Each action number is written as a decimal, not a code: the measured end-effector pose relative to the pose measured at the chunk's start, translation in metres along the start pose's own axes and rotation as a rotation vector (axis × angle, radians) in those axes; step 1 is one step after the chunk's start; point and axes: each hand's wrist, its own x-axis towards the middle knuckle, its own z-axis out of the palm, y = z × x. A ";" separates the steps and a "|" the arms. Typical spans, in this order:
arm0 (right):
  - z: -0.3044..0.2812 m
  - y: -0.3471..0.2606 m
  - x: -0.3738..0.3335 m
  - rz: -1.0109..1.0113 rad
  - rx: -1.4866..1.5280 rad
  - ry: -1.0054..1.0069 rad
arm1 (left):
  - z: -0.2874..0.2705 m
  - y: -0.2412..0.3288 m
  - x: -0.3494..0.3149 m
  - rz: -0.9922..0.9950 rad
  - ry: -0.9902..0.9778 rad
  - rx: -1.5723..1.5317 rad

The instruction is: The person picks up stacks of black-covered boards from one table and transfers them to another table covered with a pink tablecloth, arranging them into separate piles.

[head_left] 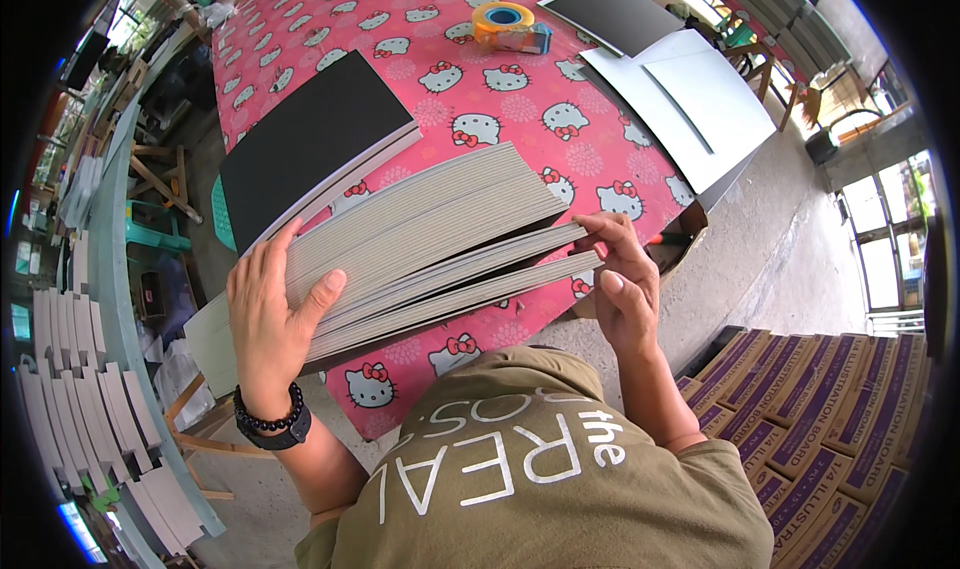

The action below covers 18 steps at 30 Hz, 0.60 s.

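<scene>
A thick stack of grey boards (430, 214) lies slanted at the near edge of the pink table, its layered edges toward me. Its right end is fanned into separate bundles with dark gaps between them. My left hand (268, 314) rests over the stack's left end, fingers stretched and thumb apart on the board edges. At the opposite end, my right hand (622, 284) is closed, fingertips and thumb at the corners of the lower bundles of boards. Just beyond the stack sits another pile of boards with a black top (315, 134).
A patterned pink cloth covers the table (505, 79). On it are a yellow tape roll (502, 24), a black sheet (615, 17) and white boards (690, 109). Cartons (810, 419) are piled at lower right. Stacked grey boards (85, 389) stand on the left, near a green stool (155, 229).
</scene>
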 end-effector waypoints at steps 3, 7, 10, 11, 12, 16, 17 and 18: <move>-0.003 0.007 0.001 -0.070 -0.114 0.016 | 0.001 -0.001 -0.001 0.000 0.008 0.009; 0.005 0.008 0.000 0.024 0.097 0.008 | 0.001 -0.001 0.000 -0.003 0.011 0.009; 0.010 0.007 0.001 0.119 0.195 0.045 | 0.001 -0.001 0.000 -0.006 0.009 0.004; 0.011 0.007 0.003 0.135 0.189 0.054 | 0.001 -0.001 0.000 -0.007 0.008 -0.001; 0.011 0.008 0.004 0.105 0.159 0.025 | 0.001 -0.001 -0.001 -0.008 0.007 -0.005; 0.007 0.008 0.011 0.028 0.002 -0.072 | 0.001 -0.001 -0.001 -0.012 0.014 -0.009; 0.006 0.008 0.012 0.021 -0.046 -0.096 | 0.001 0.000 -0.001 -0.012 0.015 -0.015; 0.006 0.008 0.013 0.016 -0.061 -0.100 | 0.001 0.000 -0.001 -0.013 0.017 -0.020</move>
